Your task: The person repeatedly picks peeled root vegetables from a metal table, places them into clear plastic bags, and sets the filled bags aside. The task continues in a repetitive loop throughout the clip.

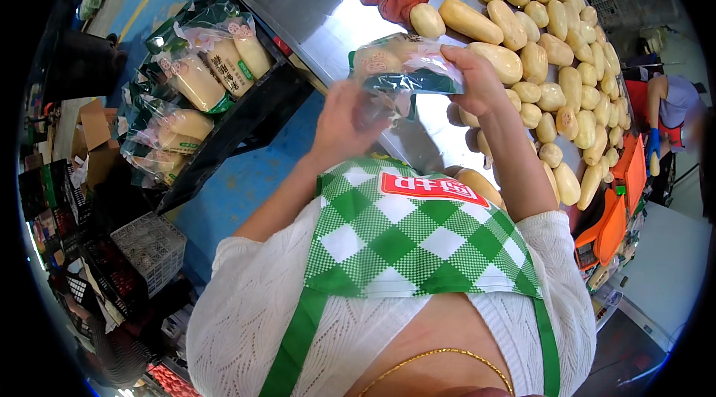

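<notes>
Steel table's bare edge [297, 37] runs between black crate [253, 102] and held bag [388, 65].

The person's bare left hand [344, 122], blurred, was at the lower left end of the clear plastic packet with a dark green band [406, 69], its grip too smeared to make out, while the bare left forearm [280, 199] slanted up toward that end from below and to the left. The bare right hand [479, 82] gripped the packet's right end with bent fingers, its wrist just to the lower right of it, and the bare right forearm [520, 158] rose steeply from below and to the right.
</notes>
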Demonstrator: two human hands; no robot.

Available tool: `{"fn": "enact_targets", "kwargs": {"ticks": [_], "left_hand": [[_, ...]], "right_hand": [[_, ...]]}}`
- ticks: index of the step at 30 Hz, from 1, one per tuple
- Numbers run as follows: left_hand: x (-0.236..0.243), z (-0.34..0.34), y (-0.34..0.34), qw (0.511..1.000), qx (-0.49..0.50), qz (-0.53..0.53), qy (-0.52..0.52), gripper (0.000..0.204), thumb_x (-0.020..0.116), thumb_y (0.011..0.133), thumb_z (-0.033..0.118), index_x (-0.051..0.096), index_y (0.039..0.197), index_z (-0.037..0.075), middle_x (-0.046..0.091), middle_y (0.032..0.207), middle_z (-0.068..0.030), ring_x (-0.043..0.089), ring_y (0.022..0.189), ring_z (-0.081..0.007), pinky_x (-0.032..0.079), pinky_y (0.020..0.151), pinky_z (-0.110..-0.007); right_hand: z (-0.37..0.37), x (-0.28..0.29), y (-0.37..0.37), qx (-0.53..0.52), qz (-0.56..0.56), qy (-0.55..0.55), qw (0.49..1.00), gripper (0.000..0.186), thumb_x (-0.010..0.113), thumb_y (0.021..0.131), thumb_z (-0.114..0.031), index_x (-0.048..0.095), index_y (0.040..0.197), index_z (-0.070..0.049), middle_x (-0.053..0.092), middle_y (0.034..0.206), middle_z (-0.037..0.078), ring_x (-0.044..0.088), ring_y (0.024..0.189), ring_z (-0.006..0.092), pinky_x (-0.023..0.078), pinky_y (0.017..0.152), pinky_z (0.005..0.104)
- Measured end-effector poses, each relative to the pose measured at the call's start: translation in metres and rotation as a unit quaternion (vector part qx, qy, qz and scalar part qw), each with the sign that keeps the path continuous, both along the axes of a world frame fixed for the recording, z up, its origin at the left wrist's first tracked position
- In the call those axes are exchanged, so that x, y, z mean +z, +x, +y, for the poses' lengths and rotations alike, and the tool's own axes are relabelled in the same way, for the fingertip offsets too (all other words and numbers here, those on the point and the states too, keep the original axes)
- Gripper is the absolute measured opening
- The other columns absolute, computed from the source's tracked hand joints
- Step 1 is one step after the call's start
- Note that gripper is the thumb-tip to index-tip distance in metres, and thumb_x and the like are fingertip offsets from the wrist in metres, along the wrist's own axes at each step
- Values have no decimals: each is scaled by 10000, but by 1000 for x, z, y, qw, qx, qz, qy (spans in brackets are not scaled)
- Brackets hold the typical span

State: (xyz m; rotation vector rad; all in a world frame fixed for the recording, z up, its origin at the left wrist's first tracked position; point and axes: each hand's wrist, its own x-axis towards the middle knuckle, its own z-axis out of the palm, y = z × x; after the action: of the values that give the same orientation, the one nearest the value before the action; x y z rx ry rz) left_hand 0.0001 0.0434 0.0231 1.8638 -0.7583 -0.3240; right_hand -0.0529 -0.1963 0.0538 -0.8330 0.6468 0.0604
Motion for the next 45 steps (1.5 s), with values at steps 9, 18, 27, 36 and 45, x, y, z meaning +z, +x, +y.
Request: {"fn": "enact_targets", "kwargs": {"ticks": [9, 18, 27, 36, 45], "left_hand": [[-12, -21, 73, 973, 17, 36, -227, 75, 617, 866, 32, 562, 879, -18, 542, 1138, -88, 536, 962, -163, 435, 854, -289], [-27, -45, 99, 898, 7, 277, -342, 126, 469, 969, 96, 565, 1018, 30, 632, 1032, -69, 591, 974, -149, 450, 909, -309], [10, -56, 117, 969, -45, 235, -60, 415, 737, 778, 269, 624, 1101, 35, 671, 999, -78, 639, 891, -171, 507, 814, -324], [-17, -90, 89, 995, -7, 85, -45, 392, 553, 928, 370, 610, 981, -14, 647, 892, -245, 616, 834, -408, 478, 747, -423], [-15, -64, 61, 953, -178, -234, -68, 334, 634, 757, 154, 547, 1042, 2, 572, 935, -204, 556, 888, -403, 454, 790, -460]], "right_hand": [[-45, 0, -15, 12, -142, 61, 988, 244, 516, 972, -282, 583, 936, -50, 647, 909, 79, 624, 815, 200, 518, 715, 331], [-22, -21, 31, 126, -138, -371, 910, 592, 666, 860, -181, 416, 1372, -23, 539, 1264, 125, 503, 1170, 213, 426, 986, 360], [7, -47, 64, -51, -172, -161, 971, 232, 504, 973, -224, 616, 1061, -42, 593, 875, -30, 517, 770, 70, 421, 703, 230], [28, -51, 49, -211, -144, -86, 963, 179, 464, 999, -172, 600, 991, -55, 582, 768, -27, 519, 689, 43, 427, 610, 212], [46, -43, 5, -236, -153, -41, 959, 190, 475, 993, -175, 598, 935, -43, 603, 749, 17, 538, 563, 95, 434, 482, 239]]}}
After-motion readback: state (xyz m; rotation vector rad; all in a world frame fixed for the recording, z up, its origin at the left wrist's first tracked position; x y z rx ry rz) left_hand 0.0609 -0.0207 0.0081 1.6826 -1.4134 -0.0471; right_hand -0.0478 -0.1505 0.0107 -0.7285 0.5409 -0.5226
